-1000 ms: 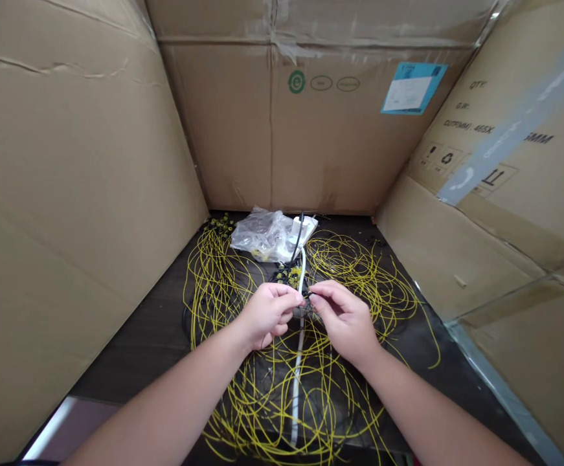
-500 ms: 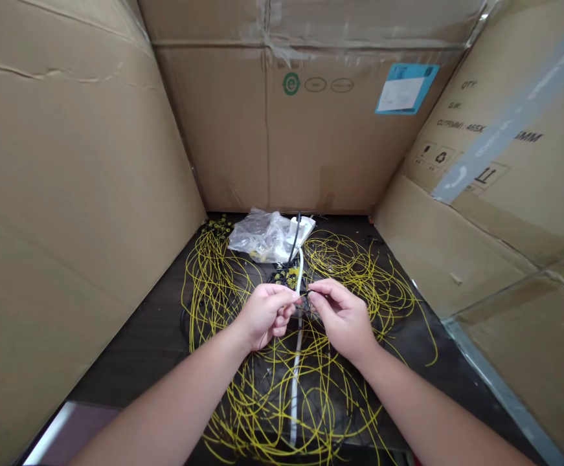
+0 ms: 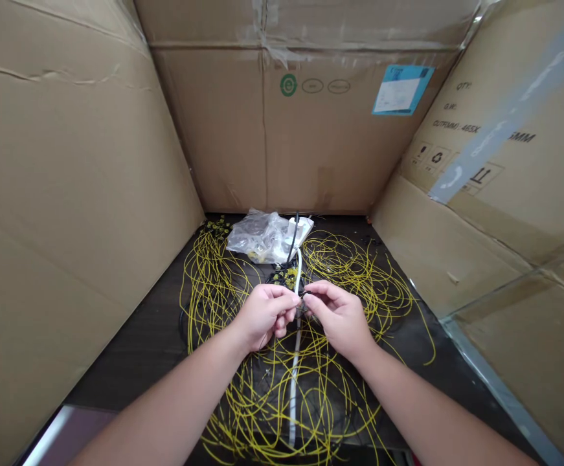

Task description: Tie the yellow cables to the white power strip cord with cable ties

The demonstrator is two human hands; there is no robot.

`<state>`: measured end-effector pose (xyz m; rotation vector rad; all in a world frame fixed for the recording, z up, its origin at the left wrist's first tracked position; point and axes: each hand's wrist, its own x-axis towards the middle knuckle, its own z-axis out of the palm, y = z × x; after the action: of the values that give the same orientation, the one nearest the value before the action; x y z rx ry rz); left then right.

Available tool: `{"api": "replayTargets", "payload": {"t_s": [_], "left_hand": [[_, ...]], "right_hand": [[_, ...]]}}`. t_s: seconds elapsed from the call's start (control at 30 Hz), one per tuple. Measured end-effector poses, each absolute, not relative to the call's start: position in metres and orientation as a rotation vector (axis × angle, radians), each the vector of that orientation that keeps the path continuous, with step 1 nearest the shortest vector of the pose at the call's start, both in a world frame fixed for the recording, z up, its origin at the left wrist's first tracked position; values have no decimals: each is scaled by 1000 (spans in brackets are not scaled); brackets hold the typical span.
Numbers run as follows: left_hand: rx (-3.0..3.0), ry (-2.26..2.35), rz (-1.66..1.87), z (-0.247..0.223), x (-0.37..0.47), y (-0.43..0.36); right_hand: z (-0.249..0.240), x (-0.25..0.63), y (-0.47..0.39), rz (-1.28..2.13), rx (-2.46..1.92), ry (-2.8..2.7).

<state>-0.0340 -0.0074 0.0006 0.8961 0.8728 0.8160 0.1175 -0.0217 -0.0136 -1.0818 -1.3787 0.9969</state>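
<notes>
Yellow wires tangled over a dark surface.
The left hand pinches thumb to finger, any contents too small to tell; just beside its fingertips, a small dark piece is gripped by the right hand, above the wires.

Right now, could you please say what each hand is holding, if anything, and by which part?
The right hand pinches a small black piece, by which part cannot be told; the left hand is closed in a pinch that hides anything held.
</notes>
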Motion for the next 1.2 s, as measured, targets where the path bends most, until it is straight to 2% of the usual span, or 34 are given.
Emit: {"api": "replayTargets", "payload": {"t_s": [0.6, 0.9, 1.2], "left_hand": [[991, 853, 815, -2, -35, -7], [1006, 847, 814, -1, -36, -6], [1082, 819, 866, 1, -33, -7]], "right_hand": [[-12, 118, -22, 1138, -1052, -1313], [-9, 122, -22, 860, -1052, -1472], [-6, 121, -20, 923, -937, -1536]]}}
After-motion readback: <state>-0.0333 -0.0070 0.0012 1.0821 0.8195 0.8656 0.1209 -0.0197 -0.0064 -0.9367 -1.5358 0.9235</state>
